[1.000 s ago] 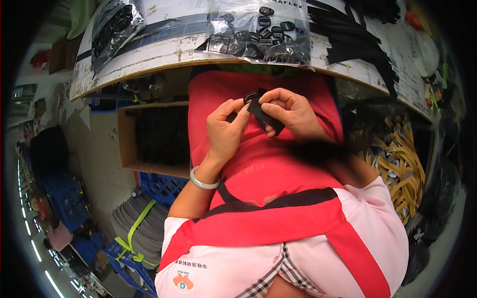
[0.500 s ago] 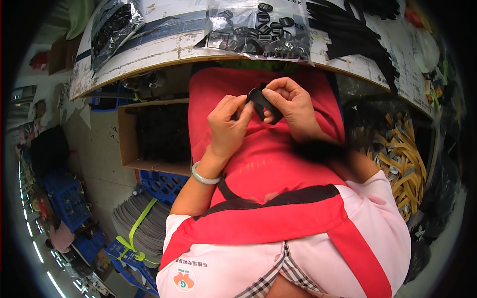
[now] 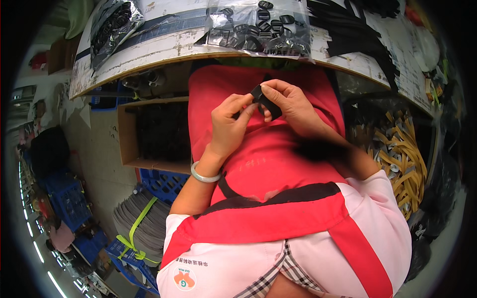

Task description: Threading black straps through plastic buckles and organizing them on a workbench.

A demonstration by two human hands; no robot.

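Observation:
Over my lap, my left hand (image 3: 229, 121) and my right hand (image 3: 294, 107) meet in front of the red apron (image 3: 258, 164). Both hands are closed on a short black webbing strap (image 3: 270, 105). Thumb and forefinger of my right hand pinch its upper part, while the other fingers curl behind it. The fingertips of my left hand press at the strap's left end, where a small dark piece is mostly hidden; I cannot tell whether it is a buckle. A pale bangle (image 3: 204, 174) circles my left wrist.
Ahead, the worktable (image 3: 184, 42) bears a clear bag of black buckles (image 3: 263, 30), another bag (image 3: 113, 30) at left and black straps (image 3: 350, 37) at right. A cardboard box (image 3: 129, 134) and coiled grey cord (image 3: 139, 221) sit left; yellow straps (image 3: 405, 164) lie right.
The strap has turned between my fingers, and its left end now stands more flat and upright. My left fingertips have shifted slightly right, under that end.

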